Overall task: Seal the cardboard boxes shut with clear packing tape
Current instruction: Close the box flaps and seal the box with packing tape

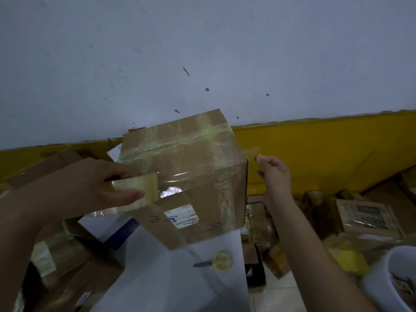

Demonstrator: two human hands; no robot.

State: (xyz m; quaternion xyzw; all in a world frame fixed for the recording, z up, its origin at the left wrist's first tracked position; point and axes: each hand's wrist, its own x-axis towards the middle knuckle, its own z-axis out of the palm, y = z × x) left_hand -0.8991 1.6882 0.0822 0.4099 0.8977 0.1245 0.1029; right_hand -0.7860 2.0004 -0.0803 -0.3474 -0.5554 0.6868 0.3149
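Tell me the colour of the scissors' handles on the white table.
Yellow handles, on the scissors lying in front of the taped box; the head view shows them plainly.

Little here can be read. The cardboard box [193,181] in the middle of the frame carries a white shipping label [182,216] on its lower face, with barcodes and small print too blurred for me to make out. Left of that label a handwritten mark [155,219] looks like a "2". A printed panel on the box at the right edge [364,216] is illegible.
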